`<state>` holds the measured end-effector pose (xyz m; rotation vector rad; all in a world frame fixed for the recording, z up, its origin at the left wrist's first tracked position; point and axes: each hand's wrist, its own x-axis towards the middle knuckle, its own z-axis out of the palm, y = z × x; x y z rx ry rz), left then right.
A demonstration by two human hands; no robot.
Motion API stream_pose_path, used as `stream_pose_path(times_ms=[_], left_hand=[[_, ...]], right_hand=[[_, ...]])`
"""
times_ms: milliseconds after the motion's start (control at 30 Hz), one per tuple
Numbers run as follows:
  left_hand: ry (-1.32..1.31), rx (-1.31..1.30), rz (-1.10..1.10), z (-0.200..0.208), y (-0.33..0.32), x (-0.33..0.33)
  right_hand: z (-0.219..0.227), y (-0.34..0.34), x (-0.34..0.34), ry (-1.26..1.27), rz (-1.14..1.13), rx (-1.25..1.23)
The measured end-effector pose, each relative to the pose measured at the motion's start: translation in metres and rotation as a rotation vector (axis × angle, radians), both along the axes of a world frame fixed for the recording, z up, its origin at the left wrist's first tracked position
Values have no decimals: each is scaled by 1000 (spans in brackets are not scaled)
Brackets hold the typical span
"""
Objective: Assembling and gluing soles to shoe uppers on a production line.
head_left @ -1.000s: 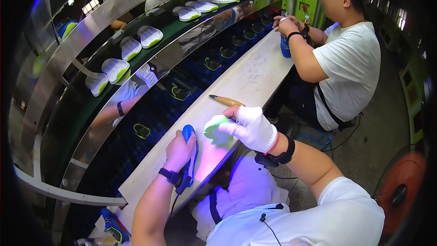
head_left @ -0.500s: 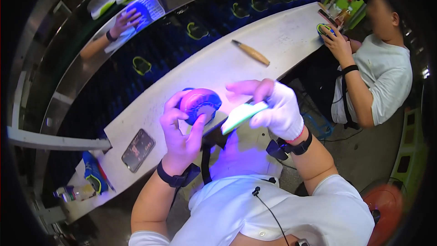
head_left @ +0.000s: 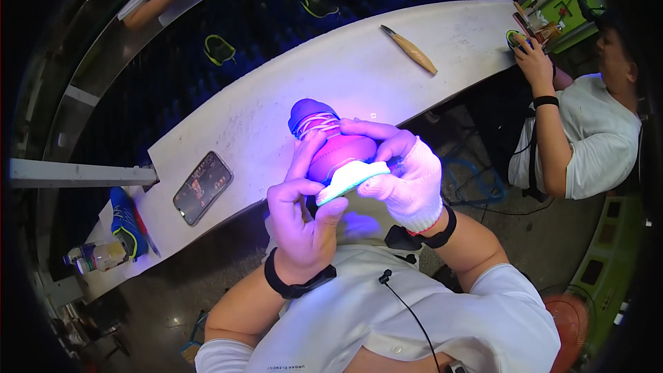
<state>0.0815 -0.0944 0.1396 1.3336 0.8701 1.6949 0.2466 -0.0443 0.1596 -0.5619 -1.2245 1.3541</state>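
Note:
A reddish-pink laced shoe upper [head_left: 340, 150] is held over the near edge of the white bench, its dark collar end pointing away from me. Against its near end sits a white shoe sole [head_left: 354, 176] with a green edge, glowing under bluish light. My left hand [head_left: 302, 221] is closed, fingers along the upper's left side and thumb at the sole's left end. My right hand [head_left: 407, 179], in a white glove with bare fingertips, grips the sole's right end, with its forefinger over the upper. The sole's inner face and the upper's underside are hidden.
On the white bench [head_left: 255, 107] lie a wooden-handled knife [head_left: 413, 52] and a phone [head_left: 203, 188]. A blue shoe [head_left: 124, 221] and plastic bottle [head_left: 109, 255] stand at lower left, near a metal bar [head_left: 83, 173]. Beyond runs a dark conveyor with several shoes. A co-worker [head_left: 587, 124] sits at right.
My right hand has brought the sole left against the upper. The upper has been turned from showing its underside to showing its laces. My left fingers have shifted onto both pieces.

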Motion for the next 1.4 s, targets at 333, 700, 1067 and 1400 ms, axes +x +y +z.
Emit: stream_pose_path(times_ms=[333,700,1067,1400], left_hand=[[9,-24,4,-2,-9,-15],[311,-154,36,43,5,-56],[901,-25,-202,59,43,-103],[787,-752,-213,63,19,-133]], right_hand=[[-10,5,11,-307,-23,288],[-44,17,-2,-682,-201,527],[-49,45,-15,-788,-106,688],[-97,46,-50,-648,-95,715]])
